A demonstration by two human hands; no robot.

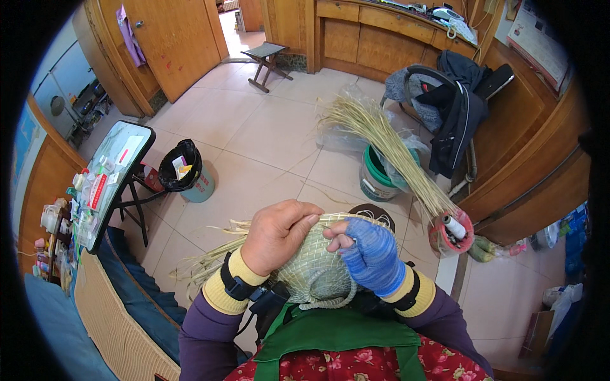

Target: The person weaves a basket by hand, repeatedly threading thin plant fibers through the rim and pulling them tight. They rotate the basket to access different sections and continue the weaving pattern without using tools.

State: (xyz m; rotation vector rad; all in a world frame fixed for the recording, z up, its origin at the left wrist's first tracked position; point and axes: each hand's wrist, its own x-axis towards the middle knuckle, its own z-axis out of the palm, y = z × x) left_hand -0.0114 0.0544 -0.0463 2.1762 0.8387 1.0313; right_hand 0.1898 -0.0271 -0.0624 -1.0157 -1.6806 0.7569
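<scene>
A woven straw basket (310, 262) with a coiled handle (329, 302) lies on the lap, loose straw ends (209, 257) fanning out at its left. My bare left hand (281, 233) pinches the basket's upper rim between thumb and forefinger. Over the rim's right part is my right hand (369, 250), in a blue knitted fingerless glove; its thumb and forefinger are pinched together on what looks like a thin needle or strand, too small to tell. Right of the hands, a long bundle of straw (386, 147) leans across a green bucket (379, 178) into a red container (452, 233) with a spool of white thread (454, 227).
A folding table (126, 138) with small items and a lined trash bin (190, 176) stand at the left. A folding stool (267, 62) is at the far side. A chair draped with jackets (443, 100) stands at the right, near wooden cabinets (357, 40).
</scene>
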